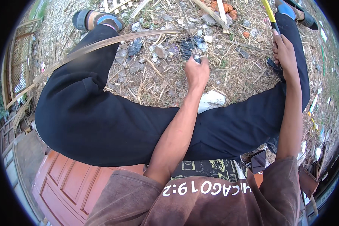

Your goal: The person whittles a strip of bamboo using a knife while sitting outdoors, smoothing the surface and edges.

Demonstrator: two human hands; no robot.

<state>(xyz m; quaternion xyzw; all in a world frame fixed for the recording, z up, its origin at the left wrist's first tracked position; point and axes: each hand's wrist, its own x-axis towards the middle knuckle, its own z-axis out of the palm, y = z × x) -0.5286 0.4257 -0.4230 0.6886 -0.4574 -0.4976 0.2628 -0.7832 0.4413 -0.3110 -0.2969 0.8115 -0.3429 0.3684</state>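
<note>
My left hand point(197, 71) is closed around the dark handle of a long, thin-bladed hand tool point(190, 32), whose blade points away from me over the ground. A long pale strip of wood or bamboo point(113, 39) arches across my left leg, and its far end lies beside the blade; whether they touch, I cannot tell. Near my right knee, my right hand point(285, 52) grips the dark end of a yellow-shafted tool point(269, 11). The top of that tool runs out of view, so its head is hidden.
Dry grass, stones and broken rubble point(158, 52) cover the ground between my legs. Wooden slats point(213, 14) and orange brick pieces point(228, 7) lie ahead. A white fragment point(211, 101) sits near my thigh. Behind me on the left is a reddish panelled door point(75, 180).
</note>
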